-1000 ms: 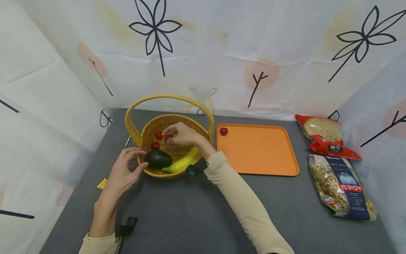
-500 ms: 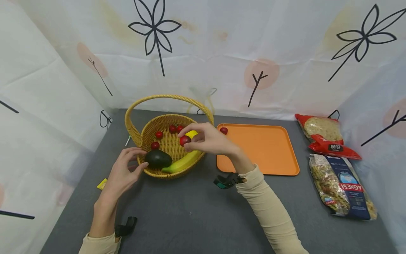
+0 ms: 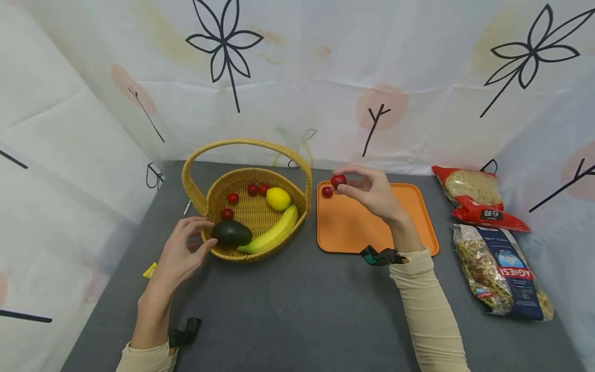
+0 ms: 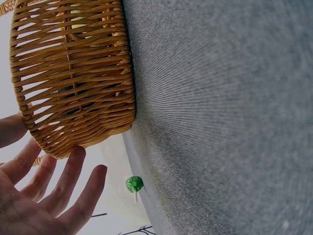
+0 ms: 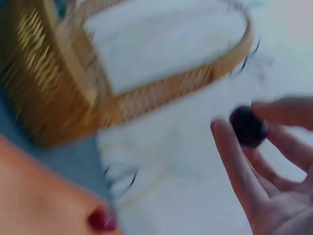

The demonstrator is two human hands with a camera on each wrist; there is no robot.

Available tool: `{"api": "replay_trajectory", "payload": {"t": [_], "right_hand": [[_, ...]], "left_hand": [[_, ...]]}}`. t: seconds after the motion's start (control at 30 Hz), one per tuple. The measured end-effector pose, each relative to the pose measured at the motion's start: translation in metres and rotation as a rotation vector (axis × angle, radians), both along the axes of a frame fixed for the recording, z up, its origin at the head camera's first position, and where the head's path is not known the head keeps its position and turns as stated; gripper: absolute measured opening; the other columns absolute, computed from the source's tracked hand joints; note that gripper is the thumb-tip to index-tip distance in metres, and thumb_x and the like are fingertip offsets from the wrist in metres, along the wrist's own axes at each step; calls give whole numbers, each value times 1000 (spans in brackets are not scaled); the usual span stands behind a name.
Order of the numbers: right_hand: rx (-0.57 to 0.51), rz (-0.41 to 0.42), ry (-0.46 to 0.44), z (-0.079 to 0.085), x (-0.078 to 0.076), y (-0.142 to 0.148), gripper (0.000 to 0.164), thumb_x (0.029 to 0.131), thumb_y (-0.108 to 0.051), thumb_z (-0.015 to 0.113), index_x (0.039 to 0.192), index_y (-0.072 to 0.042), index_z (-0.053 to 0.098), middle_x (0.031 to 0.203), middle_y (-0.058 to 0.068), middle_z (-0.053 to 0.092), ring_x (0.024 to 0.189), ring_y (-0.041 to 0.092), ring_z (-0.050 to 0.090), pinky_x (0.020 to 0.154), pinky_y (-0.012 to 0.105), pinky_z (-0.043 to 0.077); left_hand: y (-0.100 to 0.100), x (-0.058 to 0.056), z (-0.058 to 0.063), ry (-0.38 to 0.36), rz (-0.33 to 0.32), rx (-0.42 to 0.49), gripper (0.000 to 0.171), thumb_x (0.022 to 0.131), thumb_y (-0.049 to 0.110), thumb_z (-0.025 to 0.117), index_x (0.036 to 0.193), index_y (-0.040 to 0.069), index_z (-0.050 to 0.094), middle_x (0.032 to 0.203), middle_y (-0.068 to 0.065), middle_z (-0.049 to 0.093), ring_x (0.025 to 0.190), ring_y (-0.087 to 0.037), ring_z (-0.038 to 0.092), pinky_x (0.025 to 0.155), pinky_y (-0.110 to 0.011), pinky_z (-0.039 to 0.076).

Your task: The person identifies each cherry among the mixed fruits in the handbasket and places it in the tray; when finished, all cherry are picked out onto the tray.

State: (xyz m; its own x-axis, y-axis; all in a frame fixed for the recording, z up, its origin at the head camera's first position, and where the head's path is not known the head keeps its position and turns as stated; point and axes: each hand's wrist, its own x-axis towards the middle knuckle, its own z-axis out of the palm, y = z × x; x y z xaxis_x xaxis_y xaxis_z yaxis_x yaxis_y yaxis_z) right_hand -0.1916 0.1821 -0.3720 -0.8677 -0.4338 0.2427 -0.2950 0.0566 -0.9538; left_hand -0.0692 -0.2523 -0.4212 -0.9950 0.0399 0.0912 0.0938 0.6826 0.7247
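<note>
My right hand (image 3: 372, 194) pinches a dark red cherry (image 3: 339, 181) between thumb and fingertips, over the orange tray (image 3: 372, 232). A second cherry (image 3: 327, 192) lies in the tray's far left corner. My left hand (image 3: 183, 248) holds the near left side of the yellow wicker basket (image 3: 304, 209), its thumb by the rim and fingertips against the outer wall in the left wrist view. Inside the basket are a dark avocado (image 3: 231, 233), a banana (image 3: 274, 232), a lemon (image 3: 278, 199) and several red cherries (image 3: 227, 213).
Two food bags stand at the right: a red-ended one (image 3: 474, 194) and a blue pasta bag (image 3: 504, 274). A small yellow packet (image 3: 150, 270) lies left of my left forearm. Behind the basket is a green lollipop (image 4: 134, 184). The basket's tall handle (image 3: 251, 141) arches up.
My right hand has lifted a cherry out of the basket and carried it rightward to above the tray. My left hand stays at the basket.
</note>
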Motion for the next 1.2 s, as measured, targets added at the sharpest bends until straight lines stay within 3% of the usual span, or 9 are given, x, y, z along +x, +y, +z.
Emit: {"api": "replay_trajectory", "payload": {"t": [0.1, 0.23, 0.37, 0.5, 0.6, 0.87, 1.2], "right_hand": [[124, -129, -54, -19, -13, 11, 36, 102, 1, 72, 137, 5, 66, 134, 21, 67, 119, 29, 79, 97, 21, 64], [308, -212, -109, -51, -30, 20, 40, 103, -4, 72, 142, 1, 66, 153, 25, 56, 133, 43, 70, 94, 19, 62], [423, -254, -126, -77, -45, 24, 39, 104, -7, 73, 142, 0, 67, 156, 25, 57, 137, 45, 67, 101, 37, 64], [482, -291, -118, -92, -52, 26, 37, 103, -9, 74, 139, -1, 70, 143, 26, 68, 132, 44, 69, 107, 53, 60], [492, -303, -108, -96, -54, 26, 35, 103, -9, 75, 137, 0, 71, 137, 26, 71, 128, 45, 69, 110, 58, 58], [476, -295, -106, -97, -54, 27, 40, 103, -10, 75, 141, -1, 68, 142, 27, 68, 132, 46, 66, 115, 60, 55], [491, -239, -104, -80, -52, 31, 45, 105, -15, 74, 147, -3, 63, 144, 26, 67, 135, 46, 63, 111, 60, 56]], "left_hand": [[0, 0, 0, 2, 1, 2, 36, 104, 12, 74, 138, 2, 67, 151, -22, 50, 130, -46, 60, 102, -70, 59], [0, 1, 0, 3, 2, 1, 36, 103, 12, 75, 138, 2, 67, 151, -22, 50, 130, -46, 60, 102, -70, 59], [1, 1, -1, -2, 4, -1, 37, 103, 11, 75, 138, 2, 67, 151, -22, 50, 130, -46, 60, 102, -70, 59], [1, 0, -1, -3, 3, -1, 37, 103, 11, 75, 138, 2, 67, 151, -23, 50, 130, -47, 59, 103, -70, 59], [1, 0, -1, -2, 2, 0, 37, 103, 10, 74, 138, 2, 67, 151, -23, 50, 130, -47, 59, 103, -71, 59], [0, 1, 0, -2, 4, 0, 37, 103, 11, 75, 138, 2, 67, 151, -23, 50, 129, -47, 59, 103, -71, 59], [1, 0, 0, -13, 6, 3, 38, 103, 12, 75, 139, 2, 67, 152, -22, 50, 130, -45, 59, 104, -70, 58]]}}
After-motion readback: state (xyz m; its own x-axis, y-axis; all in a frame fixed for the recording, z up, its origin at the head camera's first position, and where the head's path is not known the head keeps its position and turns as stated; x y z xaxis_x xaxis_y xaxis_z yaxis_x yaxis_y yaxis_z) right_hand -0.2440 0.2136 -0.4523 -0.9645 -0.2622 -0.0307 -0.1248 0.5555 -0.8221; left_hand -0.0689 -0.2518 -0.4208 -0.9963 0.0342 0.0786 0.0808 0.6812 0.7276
